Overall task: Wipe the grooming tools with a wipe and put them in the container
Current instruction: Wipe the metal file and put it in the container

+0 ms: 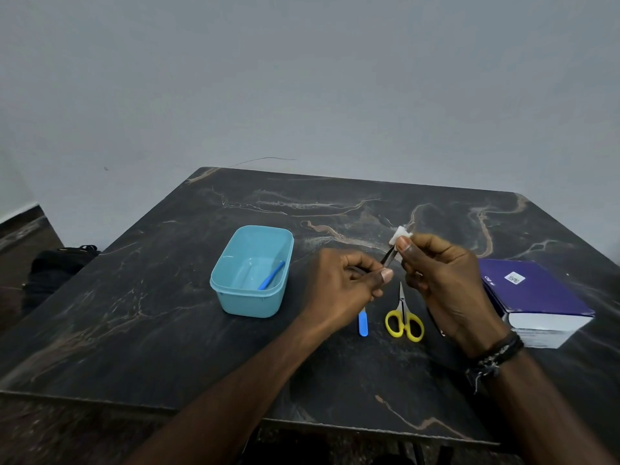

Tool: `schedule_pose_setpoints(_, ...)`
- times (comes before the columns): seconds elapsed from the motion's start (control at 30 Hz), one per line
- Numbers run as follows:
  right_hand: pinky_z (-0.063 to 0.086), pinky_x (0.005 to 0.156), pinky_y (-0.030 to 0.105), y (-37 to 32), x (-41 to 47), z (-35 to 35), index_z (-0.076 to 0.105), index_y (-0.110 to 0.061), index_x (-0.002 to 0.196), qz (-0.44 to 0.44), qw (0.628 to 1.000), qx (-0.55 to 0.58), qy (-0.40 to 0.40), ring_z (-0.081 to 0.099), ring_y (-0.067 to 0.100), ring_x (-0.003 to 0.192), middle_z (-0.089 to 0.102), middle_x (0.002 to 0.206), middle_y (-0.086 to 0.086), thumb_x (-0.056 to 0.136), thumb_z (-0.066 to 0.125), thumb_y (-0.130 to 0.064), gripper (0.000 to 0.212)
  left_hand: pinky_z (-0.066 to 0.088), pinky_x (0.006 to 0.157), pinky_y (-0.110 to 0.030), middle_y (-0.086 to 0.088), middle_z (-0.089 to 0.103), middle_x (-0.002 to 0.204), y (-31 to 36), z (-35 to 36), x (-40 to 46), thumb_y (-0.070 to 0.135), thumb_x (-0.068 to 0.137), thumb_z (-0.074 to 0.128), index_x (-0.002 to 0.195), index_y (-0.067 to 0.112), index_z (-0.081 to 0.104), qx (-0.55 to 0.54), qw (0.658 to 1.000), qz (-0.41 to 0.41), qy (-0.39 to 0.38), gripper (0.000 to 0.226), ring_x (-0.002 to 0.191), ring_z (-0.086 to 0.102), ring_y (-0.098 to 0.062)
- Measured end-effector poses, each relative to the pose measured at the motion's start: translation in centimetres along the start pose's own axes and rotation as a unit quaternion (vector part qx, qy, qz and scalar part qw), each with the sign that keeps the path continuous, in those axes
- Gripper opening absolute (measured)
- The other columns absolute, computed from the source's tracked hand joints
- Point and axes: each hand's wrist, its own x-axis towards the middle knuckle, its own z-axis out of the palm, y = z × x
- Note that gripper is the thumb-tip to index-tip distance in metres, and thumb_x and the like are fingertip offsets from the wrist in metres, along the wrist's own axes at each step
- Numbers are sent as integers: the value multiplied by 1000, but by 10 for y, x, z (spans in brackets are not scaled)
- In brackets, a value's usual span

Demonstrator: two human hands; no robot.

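- Above the table (167, 330), left hand (339, 290) pinches a thin dark tool (388, 258); right hand (446, 283) pinches a small white wipe (400, 237) round its tip.
- Risk, I judge: the slim, smooth metal could slip from either pinch, or its point poke through the soft wad.
- Scissors (404, 317), steel blades with yellow plastic loops, lie unwiped; the glossy blue tub (248, 307) sits left.

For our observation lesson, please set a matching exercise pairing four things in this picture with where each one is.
Things:
1. White wipe
2. Yellow-handled scissors
3. Blue plastic stick
4. Purple book

Places:
A. Inside the light blue plastic container
B. Table's right side
C. Pinched in the right hand
D. Flat on the dark marble table, below the hands

Pairs: 1-C, 2-D, 3-A, 4-B
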Motion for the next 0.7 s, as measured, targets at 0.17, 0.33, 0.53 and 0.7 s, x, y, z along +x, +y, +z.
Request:
schedule_pose_setpoints(0.17, 36, 48, 18, 2, 0, -1, 75, -10, 89, 50, 997, -32, -41, 43, 11, 61, 59, 72, 8, 68, 78, -38, 36, 61, 63, -39, -2, 71, 66, 2, -2, -2, 16, 86, 71, 82, 11, 72, 43, 998, 49, 14, 6, 59, 70, -15)
schedule_pose_setpoints(0.33, 34, 45, 17, 1, 2, -3, 75, -16, 79, 23, 1000, 12, 10, 41, 10, 58, 53, 85, 20, 65, 79, -38, 26, 59, 61, -43, 5, 67, 63, -1, 0, -3, 19, 88, 69, 79, 13, 72, 83, 995, 61, -13, 11, 58, 68, -16)
schedule_pose_setpoints(0.53, 35, 45, 16, 6, 4, -5, 75, -8, 87, 31, 999, -19, -19, 42, 8, 56, 54, 81, 19, 55, 85, -52, 55, 56, 58, -49, 0, 68, 60, -4, 2, -2, 20, 85, 70, 73, 14, 71, 100, 993, 58, 10, 13, 57, 66, -23)
schedule_pose_setpoints(0.7, 34, 44, 17, 6, 3, -2, 71, 3, 90, 32, 999, -18, 11, 39, 11, 55, 53, 69, 13, 68, 76, -34, 43, 55, 57, -46, -1, 67, 58, -4, 2, -1, 18, 84, 70, 71, 13, 71, 110, 991, 72, 18, 14, 56, 65, -24)
